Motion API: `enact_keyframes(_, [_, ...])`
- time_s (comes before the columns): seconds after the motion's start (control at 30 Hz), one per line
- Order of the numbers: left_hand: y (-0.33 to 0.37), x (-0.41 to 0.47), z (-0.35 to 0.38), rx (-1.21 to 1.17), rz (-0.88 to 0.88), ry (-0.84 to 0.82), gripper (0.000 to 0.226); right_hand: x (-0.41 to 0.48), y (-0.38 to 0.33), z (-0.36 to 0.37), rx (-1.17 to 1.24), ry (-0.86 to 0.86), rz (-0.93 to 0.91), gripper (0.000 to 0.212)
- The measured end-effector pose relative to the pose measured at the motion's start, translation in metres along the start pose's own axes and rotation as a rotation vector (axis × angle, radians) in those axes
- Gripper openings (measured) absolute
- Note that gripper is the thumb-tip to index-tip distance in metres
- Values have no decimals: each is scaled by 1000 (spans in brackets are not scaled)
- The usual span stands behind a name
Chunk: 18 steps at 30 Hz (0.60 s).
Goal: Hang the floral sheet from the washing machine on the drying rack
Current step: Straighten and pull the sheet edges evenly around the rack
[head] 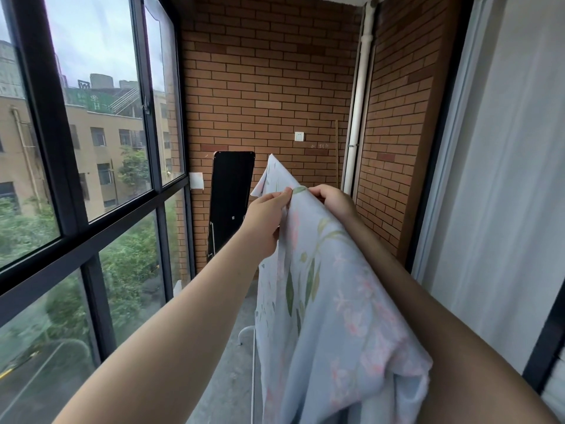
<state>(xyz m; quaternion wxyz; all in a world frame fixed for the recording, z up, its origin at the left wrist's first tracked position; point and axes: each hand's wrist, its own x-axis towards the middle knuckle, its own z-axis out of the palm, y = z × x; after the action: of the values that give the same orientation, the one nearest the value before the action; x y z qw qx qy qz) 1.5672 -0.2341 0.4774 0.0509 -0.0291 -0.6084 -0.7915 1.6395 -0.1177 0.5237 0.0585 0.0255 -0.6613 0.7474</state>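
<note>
Draping pale blue floral sheet, pink blossoms, green leaves, left hand and right hand pinching its edge

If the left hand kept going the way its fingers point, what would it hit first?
The left hand pinches the floral sheet. Carried on up and rightward, it would likely meet the right hand gripping the same edge; depth is unclear, so it might pass toward the brick wall.
</note>
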Motion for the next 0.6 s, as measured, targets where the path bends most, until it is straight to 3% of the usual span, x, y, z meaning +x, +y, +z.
enact_keyframes(0.33, [-1,8,7,-68,78,32,25,16,0,-1,-117,27,-70,35])
enact_keyframes(0.6, [-6,4,14,-8,144,113,25,6,9,-2,-12,-43,-32,19])
